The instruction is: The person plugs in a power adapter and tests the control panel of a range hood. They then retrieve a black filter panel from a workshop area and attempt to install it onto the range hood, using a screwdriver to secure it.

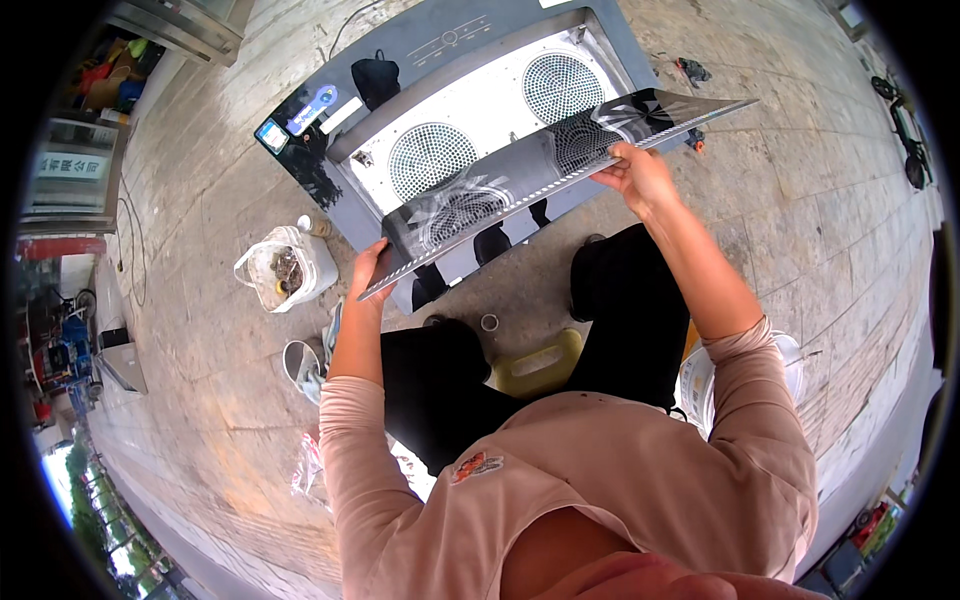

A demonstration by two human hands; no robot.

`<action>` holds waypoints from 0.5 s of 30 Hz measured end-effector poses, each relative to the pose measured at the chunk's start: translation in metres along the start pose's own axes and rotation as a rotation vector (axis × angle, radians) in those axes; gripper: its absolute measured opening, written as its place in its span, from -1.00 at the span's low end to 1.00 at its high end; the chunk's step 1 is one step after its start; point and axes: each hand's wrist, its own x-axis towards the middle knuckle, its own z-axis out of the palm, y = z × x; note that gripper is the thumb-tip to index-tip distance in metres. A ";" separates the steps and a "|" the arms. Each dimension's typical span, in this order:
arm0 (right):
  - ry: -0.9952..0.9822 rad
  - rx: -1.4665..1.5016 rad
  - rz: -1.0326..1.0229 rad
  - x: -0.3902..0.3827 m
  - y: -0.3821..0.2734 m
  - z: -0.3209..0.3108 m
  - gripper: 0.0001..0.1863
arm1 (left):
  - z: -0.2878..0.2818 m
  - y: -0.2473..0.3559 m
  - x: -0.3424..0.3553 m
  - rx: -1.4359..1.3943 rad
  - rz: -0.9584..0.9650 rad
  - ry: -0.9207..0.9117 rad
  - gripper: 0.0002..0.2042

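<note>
A grey range hood [440, 40] lies at the top of my view, its metal cavity showing two round perforated grilles [428, 165] [560, 87]. A long, glossy dark panel [530, 175] is tilted across the cavity's front, reflecting the grilles. My left hand [368, 270] grips the panel's left end. My right hand [635, 180] is closed on its near edge, right of centre, thumb on top. A small black item [376, 82] rests on the hood's upper left.
My legs flank a yellow-green stool [525, 365]. A white bucket [300, 270] with assorted bits stands left on the paved floor; another container [785, 365] is behind my right arm. Small dark items [692, 72] lie right of the hood. Vehicles and metal frames line the edges.
</note>
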 end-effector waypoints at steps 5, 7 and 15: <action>0.048 -0.036 0.035 0.004 0.017 -0.003 -0.79 | -0.009 -0.014 0.002 0.086 -0.056 0.081 -0.78; 0.042 -0.034 0.037 0.008 0.020 -0.004 -0.78 | -0.006 -0.016 0.001 0.110 -0.072 0.115 -0.78; 0.075 -0.069 -0.019 0.024 0.020 0.002 -0.78 | -0.018 -0.029 0.040 0.225 -0.099 0.058 -0.70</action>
